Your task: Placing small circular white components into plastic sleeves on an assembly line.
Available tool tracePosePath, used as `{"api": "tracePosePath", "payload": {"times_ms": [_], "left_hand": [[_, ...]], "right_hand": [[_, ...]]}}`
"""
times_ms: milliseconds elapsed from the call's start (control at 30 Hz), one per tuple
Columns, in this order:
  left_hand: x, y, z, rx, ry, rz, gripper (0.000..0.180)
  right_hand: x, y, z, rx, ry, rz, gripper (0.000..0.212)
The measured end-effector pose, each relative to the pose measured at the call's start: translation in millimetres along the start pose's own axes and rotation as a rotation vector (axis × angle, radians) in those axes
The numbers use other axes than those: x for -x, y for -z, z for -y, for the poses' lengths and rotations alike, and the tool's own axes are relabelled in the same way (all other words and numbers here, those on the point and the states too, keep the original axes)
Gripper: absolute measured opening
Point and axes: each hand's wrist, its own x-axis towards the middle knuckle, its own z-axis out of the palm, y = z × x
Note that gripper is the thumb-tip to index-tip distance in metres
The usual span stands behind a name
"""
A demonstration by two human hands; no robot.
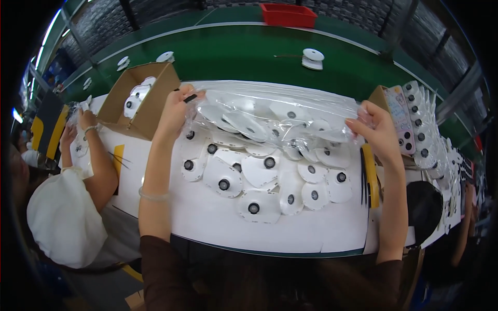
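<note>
A clear plastic bag is stretched between my hands above the white table. My left hand grips its left end, fingers closed; a small black strip shows at those fingers. At the bag's right end, my right hand pinches the film. Several white rounded plastic parts show through the film; whether all of them lie inside it or some behind it, I cannot tell. Below the bag, similar white parts with black round centres lie in a loose, overlapping pile on the tabletop.
A cardboard box holding white parts stands at the left; another carton with stacked parts is at the right. Beyond runs a green conveyor belt with white parts and a red bin. A co-worker sits at the left.
</note>
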Motion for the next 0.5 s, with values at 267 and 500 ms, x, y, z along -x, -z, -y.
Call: {"api": "tracePosePath", "payload": {"times_ms": [267, 500], "left_hand": [[-9.6, 6.3, -6.9, -0.301, 0.211, 0.009, 0.019], [-1.4, 36.9, 5.1, 0.267, 0.183, 0.269, 0.024]], "right_hand": [[0.0, -2.1, 4.2, 0.109, -0.216, -0.067, 0.017], [-4.4, -7.9, -19.1, -0.009, -0.297, -0.018, 0.012]]}}
